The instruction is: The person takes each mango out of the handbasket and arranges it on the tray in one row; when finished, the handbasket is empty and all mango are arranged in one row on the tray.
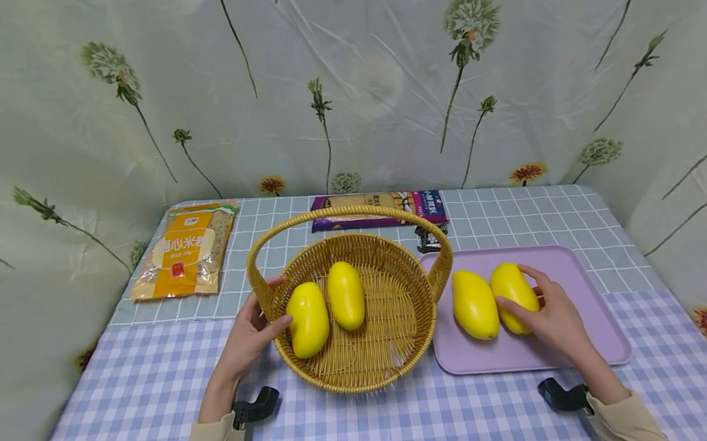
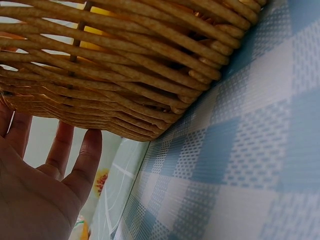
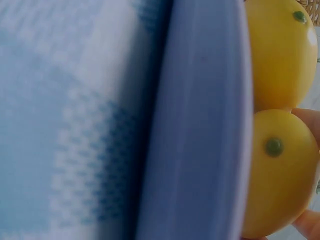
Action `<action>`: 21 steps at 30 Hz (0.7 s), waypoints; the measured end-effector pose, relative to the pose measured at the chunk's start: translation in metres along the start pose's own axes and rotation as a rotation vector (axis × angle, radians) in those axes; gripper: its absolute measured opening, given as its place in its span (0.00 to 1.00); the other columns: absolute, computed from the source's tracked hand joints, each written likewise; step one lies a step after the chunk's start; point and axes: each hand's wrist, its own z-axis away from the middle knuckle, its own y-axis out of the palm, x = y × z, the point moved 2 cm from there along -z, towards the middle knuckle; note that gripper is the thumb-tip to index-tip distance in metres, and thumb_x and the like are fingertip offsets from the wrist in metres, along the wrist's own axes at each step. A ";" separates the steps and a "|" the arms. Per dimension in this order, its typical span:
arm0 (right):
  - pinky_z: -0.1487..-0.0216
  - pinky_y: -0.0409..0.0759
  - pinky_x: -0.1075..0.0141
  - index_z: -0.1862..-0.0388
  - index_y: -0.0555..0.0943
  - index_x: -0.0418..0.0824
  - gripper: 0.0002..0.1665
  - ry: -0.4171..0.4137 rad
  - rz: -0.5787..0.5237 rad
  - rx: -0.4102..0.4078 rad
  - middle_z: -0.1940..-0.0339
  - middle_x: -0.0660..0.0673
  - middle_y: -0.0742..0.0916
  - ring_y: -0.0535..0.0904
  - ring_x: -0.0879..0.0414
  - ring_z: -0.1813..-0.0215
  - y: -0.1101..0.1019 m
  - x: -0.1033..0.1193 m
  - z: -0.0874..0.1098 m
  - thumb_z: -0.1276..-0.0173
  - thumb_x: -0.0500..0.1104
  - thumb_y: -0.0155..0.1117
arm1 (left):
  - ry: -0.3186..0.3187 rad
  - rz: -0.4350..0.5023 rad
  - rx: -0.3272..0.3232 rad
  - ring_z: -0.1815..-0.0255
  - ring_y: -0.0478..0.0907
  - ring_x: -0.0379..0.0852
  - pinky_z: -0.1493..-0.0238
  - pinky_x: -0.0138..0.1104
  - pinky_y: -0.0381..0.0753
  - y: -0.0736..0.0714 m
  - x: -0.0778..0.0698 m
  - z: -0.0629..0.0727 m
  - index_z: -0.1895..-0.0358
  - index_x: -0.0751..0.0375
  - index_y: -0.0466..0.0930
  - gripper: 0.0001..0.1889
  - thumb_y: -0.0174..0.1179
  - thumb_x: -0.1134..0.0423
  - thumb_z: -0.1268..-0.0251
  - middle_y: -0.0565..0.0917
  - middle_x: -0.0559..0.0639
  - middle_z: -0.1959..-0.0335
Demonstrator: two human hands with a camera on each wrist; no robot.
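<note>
A wicker basket (image 1: 358,385) with a tall arched handle holds two yellow mangoes, one mango (image 1: 308,322) by the left wall and another mango (image 1: 346,296) beside it. My left hand (image 1: 246,341) grips the basket's left side, thumb over the rim and fingers along the outside; the left wrist view shows fingertips against the woven wall (image 2: 125,80). On the purple tray (image 1: 582,312) two more mangoes lie side by side. My right hand (image 1: 554,311) holds the right-hand mango (image 1: 512,294) between thumb and fingers, its thumb near the neighbouring mango (image 1: 473,308).
An orange-and-clear food bag (image 1: 184,254) lies at the back left. Behind the basket handle lie a purple pasta packet (image 1: 378,207) and a small black packet (image 1: 428,240). A floral curtain (image 1: 381,104) rises behind the table, which has a blue checked cloth (image 1: 140,390).
</note>
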 end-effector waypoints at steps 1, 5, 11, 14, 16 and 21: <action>0.65 0.69 0.56 0.30 0.63 0.36 0.46 0.005 0.005 0.003 0.54 0.31 0.75 0.71 0.42 0.59 0.000 0.000 0.000 0.39 0.58 0.66 | -0.001 -0.001 0.000 0.32 0.58 0.53 0.38 0.30 0.62 0.000 0.000 0.000 0.31 0.60 0.60 0.32 0.61 0.72 0.37 0.62 0.54 0.30; 0.65 0.68 0.56 0.30 0.62 0.36 0.46 0.013 0.018 0.013 0.55 0.31 0.75 0.70 0.42 0.59 0.001 0.001 0.000 0.39 0.59 0.65 | -0.005 -0.009 0.000 0.32 0.58 0.53 0.39 0.30 0.63 0.000 0.000 0.000 0.31 0.59 0.60 0.32 0.61 0.71 0.37 0.62 0.54 0.30; 0.65 0.67 0.57 0.31 0.62 0.34 0.46 0.023 0.035 0.030 0.57 0.32 0.75 0.69 0.43 0.60 0.000 0.004 -0.001 0.38 0.60 0.64 | -0.008 -0.008 0.002 0.32 0.58 0.53 0.39 0.30 0.62 0.000 0.000 0.000 0.31 0.59 0.60 0.32 0.61 0.71 0.37 0.62 0.53 0.30; 0.66 0.67 0.57 0.30 0.61 0.34 0.47 0.034 0.037 0.048 0.57 0.32 0.74 0.69 0.43 0.60 0.000 0.004 -0.001 0.38 0.62 0.62 | -0.005 -0.005 0.002 0.32 0.58 0.53 0.39 0.30 0.62 0.000 0.000 0.001 0.31 0.60 0.60 0.32 0.61 0.71 0.37 0.62 0.53 0.30; 0.66 0.67 0.57 0.30 0.61 0.34 0.47 0.041 0.039 0.061 0.57 0.32 0.74 0.69 0.43 0.59 0.000 0.005 -0.001 0.37 0.62 0.61 | -0.004 -0.002 0.001 0.32 0.58 0.53 0.39 0.30 0.63 0.000 -0.001 0.001 0.31 0.60 0.60 0.32 0.61 0.72 0.38 0.62 0.53 0.30; 0.63 0.69 0.52 0.29 0.59 0.34 0.48 0.052 0.056 0.088 0.53 0.29 0.74 0.69 0.40 0.57 -0.002 0.006 -0.001 0.36 0.64 0.58 | -0.008 -0.001 -0.001 0.32 0.58 0.53 0.39 0.30 0.63 0.001 -0.002 0.001 0.31 0.60 0.60 0.32 0.62 0.71 0.38 0.62 0.53 0.30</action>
